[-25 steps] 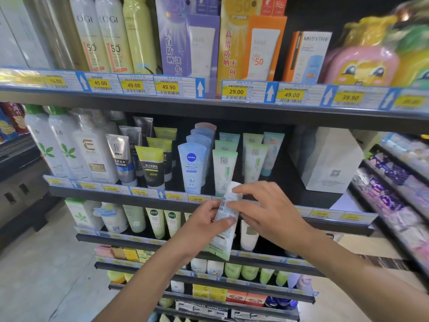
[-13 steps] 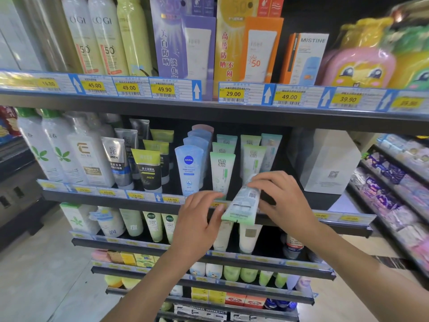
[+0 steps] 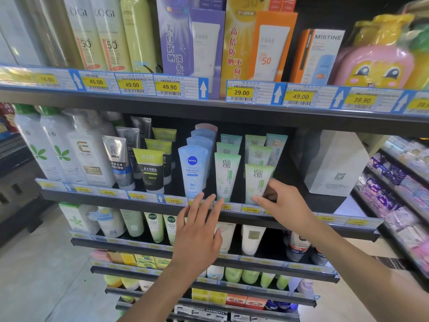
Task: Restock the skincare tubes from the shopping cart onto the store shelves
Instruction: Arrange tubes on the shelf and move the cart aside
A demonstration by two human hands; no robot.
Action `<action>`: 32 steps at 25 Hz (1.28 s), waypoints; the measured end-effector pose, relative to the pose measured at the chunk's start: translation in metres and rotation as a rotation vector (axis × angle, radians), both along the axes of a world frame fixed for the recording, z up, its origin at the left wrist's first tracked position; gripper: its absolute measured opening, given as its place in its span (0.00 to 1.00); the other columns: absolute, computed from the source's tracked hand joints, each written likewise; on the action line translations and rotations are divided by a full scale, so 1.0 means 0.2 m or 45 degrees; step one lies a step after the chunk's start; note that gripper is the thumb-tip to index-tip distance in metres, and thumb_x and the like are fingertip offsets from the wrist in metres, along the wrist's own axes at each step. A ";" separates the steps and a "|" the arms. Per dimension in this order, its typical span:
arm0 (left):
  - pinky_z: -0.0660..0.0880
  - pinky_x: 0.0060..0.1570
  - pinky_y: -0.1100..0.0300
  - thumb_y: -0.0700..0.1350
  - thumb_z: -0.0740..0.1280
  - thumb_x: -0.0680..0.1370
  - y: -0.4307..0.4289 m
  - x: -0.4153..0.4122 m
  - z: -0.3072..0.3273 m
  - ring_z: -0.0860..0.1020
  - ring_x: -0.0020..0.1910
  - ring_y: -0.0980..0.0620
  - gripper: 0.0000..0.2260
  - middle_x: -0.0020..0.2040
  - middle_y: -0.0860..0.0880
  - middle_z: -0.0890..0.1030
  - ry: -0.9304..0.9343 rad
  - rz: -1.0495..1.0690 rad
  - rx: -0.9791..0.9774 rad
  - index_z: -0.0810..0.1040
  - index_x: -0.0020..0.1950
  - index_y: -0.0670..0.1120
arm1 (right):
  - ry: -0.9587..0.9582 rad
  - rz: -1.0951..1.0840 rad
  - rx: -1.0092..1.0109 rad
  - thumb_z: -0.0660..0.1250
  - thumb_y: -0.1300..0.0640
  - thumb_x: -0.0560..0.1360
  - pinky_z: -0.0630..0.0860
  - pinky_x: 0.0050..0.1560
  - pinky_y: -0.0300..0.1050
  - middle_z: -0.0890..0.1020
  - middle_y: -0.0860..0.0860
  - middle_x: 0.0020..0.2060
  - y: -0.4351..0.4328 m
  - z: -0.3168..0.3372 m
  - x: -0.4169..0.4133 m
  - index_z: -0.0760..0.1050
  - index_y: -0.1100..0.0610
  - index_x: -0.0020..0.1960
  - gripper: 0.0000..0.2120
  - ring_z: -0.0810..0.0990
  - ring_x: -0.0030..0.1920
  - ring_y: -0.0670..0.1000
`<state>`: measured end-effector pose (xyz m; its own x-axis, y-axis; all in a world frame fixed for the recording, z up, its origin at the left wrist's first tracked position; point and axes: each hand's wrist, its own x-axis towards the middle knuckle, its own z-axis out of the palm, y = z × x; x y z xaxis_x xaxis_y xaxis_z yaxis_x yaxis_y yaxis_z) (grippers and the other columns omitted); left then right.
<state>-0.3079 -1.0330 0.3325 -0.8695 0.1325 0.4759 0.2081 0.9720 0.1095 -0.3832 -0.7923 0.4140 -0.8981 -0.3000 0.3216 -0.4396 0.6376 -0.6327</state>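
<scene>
A pale green skincare tube stands cap-down at the front of the right-hand row on the middle shelf. My right hand pinches its lower part, thumb at the tube's right side and index finger along its base. My left hand is raised with straight, spread fingers, their tips at the shelf's price strip below a blue Nivea tube and another green tube. It holds nothing. The shopping cart is out of view.
Rows of men's cleanser tubes and white bottles fill the shelf's left. A white box stands to the right of the tubes. Sunscreen boxes and spray cans line the upper shelf. More tubes fill the lower shelves.
The tube, held tilted in front of the shelf edge by both hands, now stands upright in the right row. My left hand has let go and opened.
</scene>
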 end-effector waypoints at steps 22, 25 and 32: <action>0.63 0.72 0.39 0.47 0.66 0.76 -0.01 -0.04 -0.08 0.60 0.81 0.44 0.31 0.78 0.49 0.69 0.188 -0.049 0.082 0.67 0.80 0.49 | -0.160 -0.082 0.017 0.75 0.54 0.76 0.80 0.55 0.37 0.87 0.40 0.48 -0.01 0.02 0.00 0.82 0.49 0.59 0.11 0.85 0.48 0.40; 0.63 0.72 0.39 0.46 0.67 0.75 -0.02 -0.05 -0.08 0.60 0.81 0.44 0.32 0.78 0.49 0.69 0.193 -0.037 0.096 0.67 0.80 0.49 | -0.160 -0.085 0.028 0.75 0.54 0.76 0.80 0.53 0.35 0.87 0.40 0.47 -0.03 0.02 -0.01 0.82 0.49 0.59 0.11 0.85 0.47 0.40; 0.62 0.75 0.38 0.46 0.68 0.74 0.00 -0.04 -0.08 0.59 0.82 0.45 0.34 0.79 0.48 0.67 0.162 -0.012 0.122 0.66 0.81 0.49 | -0.198 -0.076 0.087 0.75 0.51 0.76 0.80 0.51 0.35 0.87 0.42 0.49 -0.03 0.05 -0.01 0.83 0.50 0.59 0.12 0.84 0.47 0.39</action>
